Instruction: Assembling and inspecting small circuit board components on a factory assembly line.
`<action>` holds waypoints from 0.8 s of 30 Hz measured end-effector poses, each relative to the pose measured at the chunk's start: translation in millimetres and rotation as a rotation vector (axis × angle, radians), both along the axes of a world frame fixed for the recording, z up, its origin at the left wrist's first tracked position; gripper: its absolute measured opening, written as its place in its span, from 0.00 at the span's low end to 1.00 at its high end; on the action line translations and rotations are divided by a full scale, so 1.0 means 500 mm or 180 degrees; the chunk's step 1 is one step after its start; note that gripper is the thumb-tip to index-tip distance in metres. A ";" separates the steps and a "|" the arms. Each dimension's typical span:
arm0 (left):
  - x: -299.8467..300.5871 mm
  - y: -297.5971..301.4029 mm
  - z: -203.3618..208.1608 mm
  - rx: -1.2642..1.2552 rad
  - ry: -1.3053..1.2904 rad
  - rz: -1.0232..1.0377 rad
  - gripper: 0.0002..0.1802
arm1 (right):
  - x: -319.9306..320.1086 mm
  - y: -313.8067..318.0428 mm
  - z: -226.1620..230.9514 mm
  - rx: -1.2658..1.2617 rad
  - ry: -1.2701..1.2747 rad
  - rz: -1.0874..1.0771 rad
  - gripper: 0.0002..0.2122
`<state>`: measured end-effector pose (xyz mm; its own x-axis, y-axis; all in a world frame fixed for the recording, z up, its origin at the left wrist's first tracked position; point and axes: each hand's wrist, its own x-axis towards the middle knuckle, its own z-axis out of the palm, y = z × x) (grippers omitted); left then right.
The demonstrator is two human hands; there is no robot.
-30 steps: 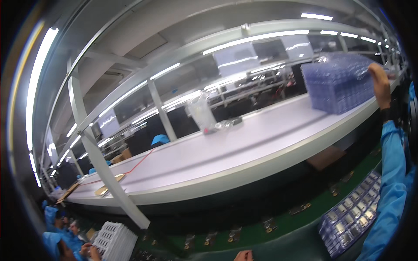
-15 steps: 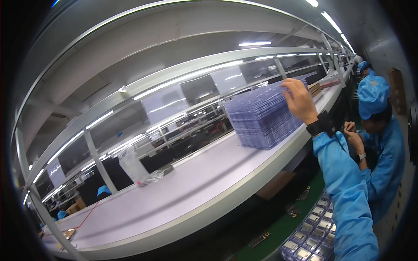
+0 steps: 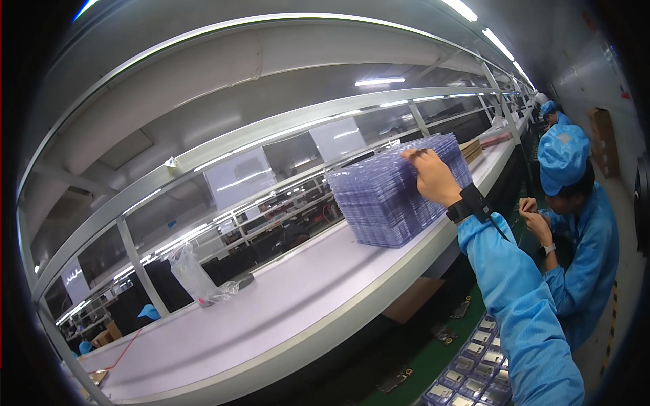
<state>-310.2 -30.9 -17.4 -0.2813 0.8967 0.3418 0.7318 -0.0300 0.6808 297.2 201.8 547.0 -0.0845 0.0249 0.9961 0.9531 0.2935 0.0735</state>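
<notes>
A tall stack of clear bluish plastic trays (image 3: 376,210) stands on the pale shelf above the work line. My right hand (image 3: 435,177) reaches up to the near upper edge of the stack, its fingers bent and closed on the rim of a plastic tray at the top. The thumb is partly hidden, and how many trays are between the fingers I cannot tell. A black strap with a small device (image 3: 472,205) is around my right wrist, above a blue sleeve. My left hand is out of view.
Below the shelf (image 3: 271,311), a tray filled with small metal-and-white parts (image 3: 467,372) lies beside a green belt (image 3: 420,362) with several small boards. A co-worker in blue (image 3: 575,230) sits close on the right. A clear plastic bag (image 3: 196,274) rests on the shelf.
The view has shifted a little, so the shelf and stack appear further left and lower. My right hand stays at the top edge of the stack, its fingers more bent over the rim.
</notes>
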 end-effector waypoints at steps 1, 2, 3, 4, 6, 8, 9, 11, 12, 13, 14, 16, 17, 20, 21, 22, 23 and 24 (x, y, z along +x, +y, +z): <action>0.034 -0.021 0.073 -0.0200 -0.0085 0.0035 0.16 | -0.013 0.002 -0.001 0.0030 -0.0169 -0.0138 0.20; 0.052 -0.033 0.122 -0.0406 -0.0151 0.0060 0.16 | -0.020 0.001 -0.001 0.0054 -0.0318 -0.0287 0.22; -0.053 0.065 -0.094 0.0157 0.1005 -0.0344 0.16 | -0.022 -0.001 0.006 0.0045 -0.0277 -0.0271 0.22; -0.065 0.096 -0.147 0.1040 0.2549 -0.0348 0.16 | -0.040 -0.001 0.007 0.0037 -0.0321 -0.0312 0.23; -0.097 0.117 -0.209 0.1069 0.2201 -0.0370 0.16 | -0.048 -0.007 0.007 0.0069 -0.0354 -0.0407 0.24; -0.131 0.128 -0.246 0.1090 0.1549 -0.0416 0.17 | -0.041 -0.013 0.006 0.0073 -0.0351 -0.0452 0.24; -0.144 0.130 -0.251 0.1094 0.1226 -0.0440 0.17 | -0.037 -0.018 0.006 0.0077 -0.0367 -0.0490 0.23; 0.003 0.021 -0.071 -0.0031 -0.0128 0.0036 0.18 | -0.083 -0.023 -0.008 0.0136 -0.0504 -0.0470 0.24; 0.012 -0.003 -0.007 -0.0048 -0.0092 0.0058 0.18 | -0.082 -0.026 -0.006 0.0129 -0.0420 -0.0373 0.24; 0.019 -0.009 0.024 -0.0102 -0.0063 0.0058 0.19 | -0.082 -0.031 -0.005 0.0137 -0.0429 -0.0378 0.24; 0.018 -0.010 0.038 -0.0153 -0.0038 0.0057 0.19 | -0.083 -0.038 -0.004 -0.0003 -0.0346 -0.0377 0.24; -0.022 0.011 -0.013 -0.0195 0.0022 -0.0108 0.20 | -0.088 -0.050 0.002 -0.0124 -0.0269 -0.0387 0.24; -0.033 0.026 -0.031 -0.0241 0.0087 -0.0257 0.20 | -0.095 -0.054 0.007 -0.0065 -0.0355 -0.0385 0.23; -0.031 0.016 -0.038 -0.0261 -0.0016 -0.0290 0.19 | -0.121 -0.070 0.016 0.0117 -0.0556 -0.0470 0.22; -0.023 0.011 -0.029 -0.0264 -0.0066 -0.0253 0.19 | -0.131 -0.073 0.018 0.0214 -0.0657 -0.0518 0.22; -0.016 0.007 -0.015 -0.0242 -0.0089 -0.0220 0.19 | -0.132 -0.070 0.018 0.0025 -0.0644 -0.0515 0.22; -0.007 0.002 -0.004 -0.0219 -0.0121 -0.0193 0.19 | -0.132 -0.068 0.018 0.0054 -0.0640 -0.0515 0.22; 0.000 -0.001 0.008 -0.0198 -0.0150 -0.0169 0.18 | -0.130 -0.064 0.017 -0.0122 -0.0635 -0.0605 0.22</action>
<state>-310.1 -31.6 -13.2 -0.2473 0.9299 0.2724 0.6974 -0.0243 0.7163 232.1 169.6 555.6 -0.2690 0.0963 0.9583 0.9592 0.1170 0.2574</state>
